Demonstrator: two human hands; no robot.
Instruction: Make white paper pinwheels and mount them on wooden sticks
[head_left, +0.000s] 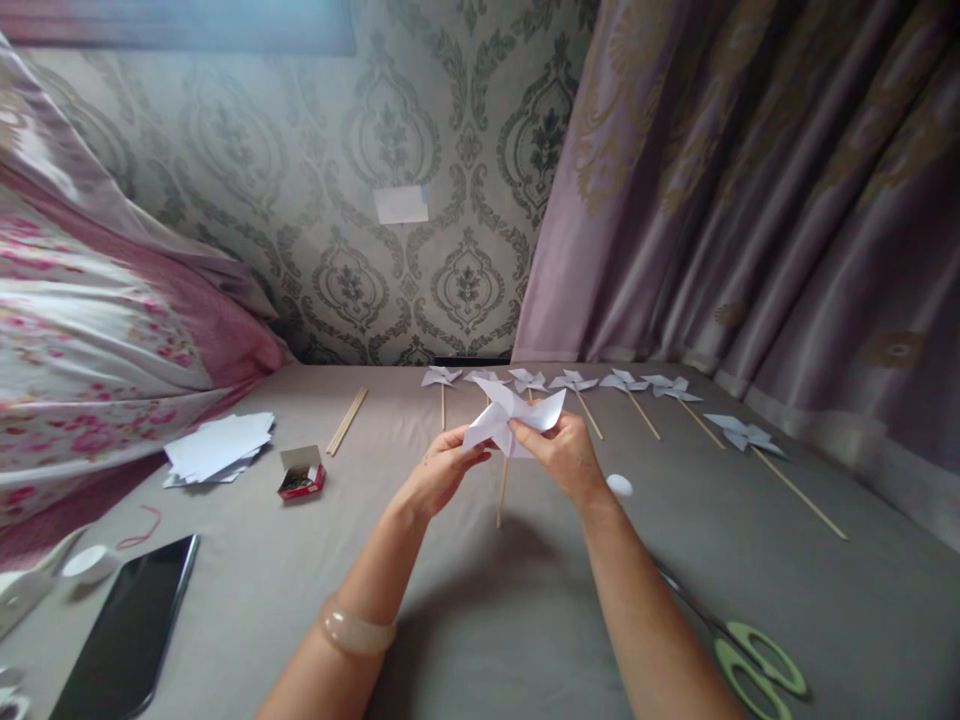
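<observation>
A white paper pinwheel [501,412] on a thin wooden stick [502,492] is held up over the grey cloth, its stick pointing down. My left hand [444,468] grips the pinwheel from the left, fingers behind a blade. On the other side my right hand [564,452] is closed on it, thumb pressed near its centre. The fingers behind the paper are partly hidden. Beyond my hands, several finished-looking pinwheels [574,381] lie in a row with their sticks toward me.
To the left are stacked paper sheets [217,447], loose sticks [347,420], an opened red box [301,476] of small metal pieces, and a phone [127,630]. Green-handled scissors [757,665] lie beside my right forearm, near a white round object [619,486]. Curtains [720,180] hang at right.
</observation>
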